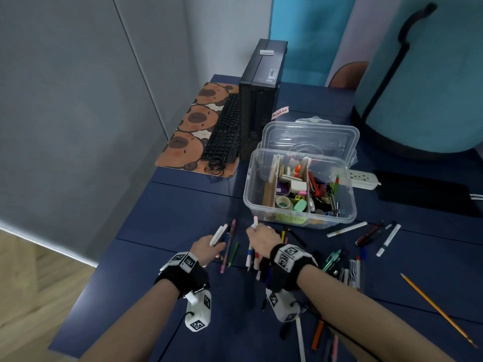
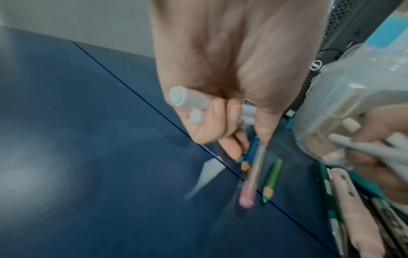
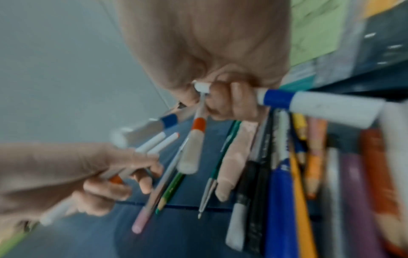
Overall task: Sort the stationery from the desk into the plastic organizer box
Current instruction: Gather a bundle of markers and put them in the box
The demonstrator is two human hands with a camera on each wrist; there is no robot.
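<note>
The clear plastic organizer box (image 1: 254, 205) stands open on the blue desk, its dividers full of small stationery. My left hand (image 1: 215, 248) grips two white markers (image 2: 189, 100) just in front of the box's left corner. Its fingertips (image 2: 232, 151) reach down to a blue pencil (image 2: 248, 155) and a clear pen with a pink end (image 2: 251, 181). A green pencil (image 2: 272, 179) lies beside them. My right hand (image 1: 258, 235) grips a bundle of markers, among them a white one with a blue band (image 3: 313, 103) and a red-banded one (image 3: 194, 139) hanging down.
Several pens and markers (image 1: 345, 267) lie scattered in front of the box, with a yellow pencil (image 1: 439, 309) at the right. Behind stand a computer tower (image 1: 258, 100), a keyboard (image 1: 223, 131) and a power strip (image 1: 363, 178). The desk's left edge drops to the floor.
</note>
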